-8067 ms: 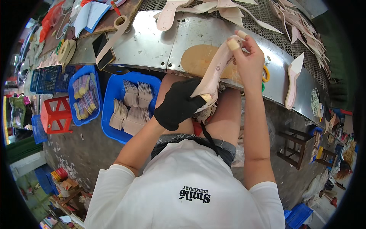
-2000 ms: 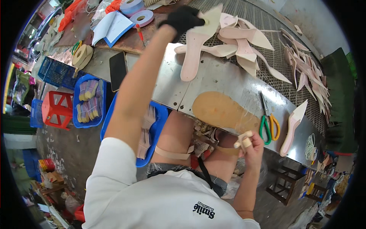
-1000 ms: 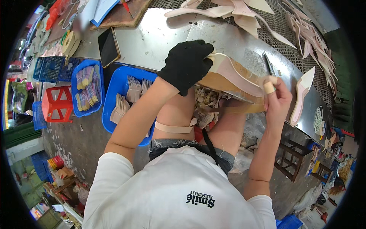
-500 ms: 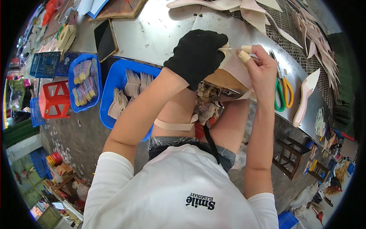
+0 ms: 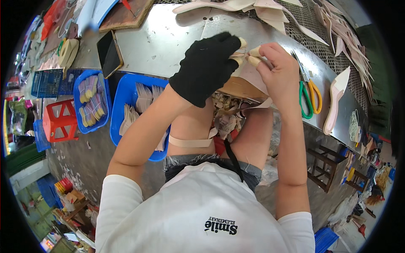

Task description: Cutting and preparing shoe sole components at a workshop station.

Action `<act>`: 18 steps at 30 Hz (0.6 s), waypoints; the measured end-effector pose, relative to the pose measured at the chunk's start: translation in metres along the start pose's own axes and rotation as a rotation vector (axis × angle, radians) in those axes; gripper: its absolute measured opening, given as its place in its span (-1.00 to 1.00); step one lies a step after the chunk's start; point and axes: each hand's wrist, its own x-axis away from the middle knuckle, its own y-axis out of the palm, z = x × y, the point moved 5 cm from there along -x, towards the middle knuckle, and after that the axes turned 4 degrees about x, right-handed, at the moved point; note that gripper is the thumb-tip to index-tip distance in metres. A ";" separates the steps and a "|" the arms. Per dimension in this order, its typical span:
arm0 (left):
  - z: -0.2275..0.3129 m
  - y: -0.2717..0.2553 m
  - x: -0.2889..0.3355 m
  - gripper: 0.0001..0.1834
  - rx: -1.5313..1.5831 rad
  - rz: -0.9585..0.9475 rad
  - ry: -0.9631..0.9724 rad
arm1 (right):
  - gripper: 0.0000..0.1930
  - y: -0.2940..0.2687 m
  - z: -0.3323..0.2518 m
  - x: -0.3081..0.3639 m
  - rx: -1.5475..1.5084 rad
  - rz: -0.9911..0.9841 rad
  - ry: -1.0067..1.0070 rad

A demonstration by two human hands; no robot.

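Observation:
My left hand, in a black glove with pale covers on the bare fingertips, pinches the upper edge of a pale pink sheet-like piece, probably leather. Opposite it, my right hand is ungloved, with pale covers on thumb and forefinger. Its fingertips press together at the same edge, close to the left ones. Below the fingers the piece hangs over a brown curved board at the table's edge. Right of my right hand lie scissors with one green and one yellow handle, beside a pale pink strap-shaped piece.
On the metal table a phone lies at left. Pale cut pieces are piled at the back. Blue bins of bundled pieces stand left of my legs, near a red stool. Scraps fill the space between my knees.
My right hand has moved a little left and turned, bringing its fingertips nearer the left ones. The left hand has shifted slightly left. Less of the pink piece shows between them.

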 end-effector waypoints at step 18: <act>0.017 0.028 -0.017 -0.74 -0.215 -0.182 0.323 | -0.88 -0.010 0.005 0.021 0.157 -0.014 0.163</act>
